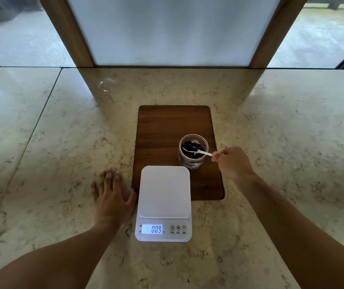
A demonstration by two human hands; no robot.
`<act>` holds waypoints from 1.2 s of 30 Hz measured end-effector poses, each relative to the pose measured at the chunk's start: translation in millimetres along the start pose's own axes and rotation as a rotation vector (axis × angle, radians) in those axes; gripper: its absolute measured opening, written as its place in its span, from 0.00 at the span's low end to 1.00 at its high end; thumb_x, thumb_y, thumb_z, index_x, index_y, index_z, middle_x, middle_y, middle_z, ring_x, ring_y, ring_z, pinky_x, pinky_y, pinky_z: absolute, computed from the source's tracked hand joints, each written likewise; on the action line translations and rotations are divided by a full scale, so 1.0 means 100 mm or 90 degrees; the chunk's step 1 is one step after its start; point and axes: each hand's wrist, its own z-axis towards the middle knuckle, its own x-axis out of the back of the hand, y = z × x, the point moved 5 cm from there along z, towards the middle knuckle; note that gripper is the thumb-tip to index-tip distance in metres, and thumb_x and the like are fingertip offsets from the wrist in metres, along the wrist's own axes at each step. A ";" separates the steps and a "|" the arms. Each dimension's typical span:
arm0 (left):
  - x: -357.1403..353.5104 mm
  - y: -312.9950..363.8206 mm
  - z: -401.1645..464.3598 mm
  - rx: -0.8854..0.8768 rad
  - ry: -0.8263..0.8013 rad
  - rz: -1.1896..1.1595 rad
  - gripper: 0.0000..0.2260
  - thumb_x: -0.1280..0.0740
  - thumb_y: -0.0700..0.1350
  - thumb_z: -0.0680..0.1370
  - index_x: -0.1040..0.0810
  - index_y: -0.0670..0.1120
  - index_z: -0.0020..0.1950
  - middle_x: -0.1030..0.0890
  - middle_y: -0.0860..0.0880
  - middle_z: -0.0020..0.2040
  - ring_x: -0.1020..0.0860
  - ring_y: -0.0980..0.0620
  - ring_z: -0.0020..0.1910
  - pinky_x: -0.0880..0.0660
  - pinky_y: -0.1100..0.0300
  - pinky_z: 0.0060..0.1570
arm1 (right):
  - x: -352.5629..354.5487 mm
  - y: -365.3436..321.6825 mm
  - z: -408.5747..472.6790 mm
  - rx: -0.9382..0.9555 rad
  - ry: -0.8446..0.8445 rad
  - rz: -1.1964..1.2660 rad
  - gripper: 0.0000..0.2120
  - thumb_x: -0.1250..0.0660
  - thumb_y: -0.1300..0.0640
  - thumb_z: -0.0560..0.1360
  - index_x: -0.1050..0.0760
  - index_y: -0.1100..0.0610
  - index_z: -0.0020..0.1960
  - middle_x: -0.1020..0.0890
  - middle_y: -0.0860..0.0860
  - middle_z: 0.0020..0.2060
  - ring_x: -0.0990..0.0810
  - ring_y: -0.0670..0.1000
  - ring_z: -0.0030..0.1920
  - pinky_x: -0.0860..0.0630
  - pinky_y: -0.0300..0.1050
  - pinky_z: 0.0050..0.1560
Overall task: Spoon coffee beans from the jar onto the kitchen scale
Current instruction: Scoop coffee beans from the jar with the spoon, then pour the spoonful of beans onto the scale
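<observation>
Head view, looking down at a marble counter (281,126): a wooden board (162,130) is lying at centre, and the jar (193,152) is standing on its right half, open at the top, with dark coffee beans (192,147) showing inside. The right hand (232,163) is reaching in from the right, fingers closed around the handle end of a small white spoon (198,151); the spoon's bowl is lying inside the jar mouth among the beans, and whether it is already loaded is too small to tell. The left hand (110,195) is resting flat on the counter, fingers spread, gripping nothing, with the thumb just beside the left edge of the scale (164,192). The scale is sitting nearest the person, its far end overlapping the near edge of the board, just in front of the jar. Its white platform is looking bare, no beans on it, and the lit display (152,229) is showing digits that read roughly as zero. Judgement: the scooping step is under way and no beans have reached the scale yet, so the task is near its start. The next move is calling for a level lift clear of the jar rim, a short carry toward the person and left, then a gentle tip over the middle of the platform so loose beans are not rolling off the edge.
</observation>
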 end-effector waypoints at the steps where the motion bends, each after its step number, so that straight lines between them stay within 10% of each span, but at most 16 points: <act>1: 0.00 0.00 0.00 -0.001 -0.001 0.001 0.35 0.48 0.62 0.75 0.39 0.44 0.77 0.41 0.42 0.80 0.53 0.46 0.80 0.58 0.43 0.77 | 0.00 0.00 0.00 -0.001 0.000 0.000 0.12 0.34 0.52 0.77 0.18 0.56 0.38 0.24 0.52 0.27 0.27 0.51 0.27 0.32 0.45 0.31; 36: -0.05 -0.03 0.01 0.010 0.002 0.004 0.34 0.47 0.62 0.75 0.39 0.45 0.76 0.41 0.44 0.79 0.53 0.47 0.80 0.56 0.41 0.77 | -0.63 0.53 -0.71 0.005 -0.110 0.102 0.13 0.35 0.52 0.78 0.19 0.54 0.38 0.25 0.41 0.20 0.31 0.41 0.22 0.37 0.41 0.29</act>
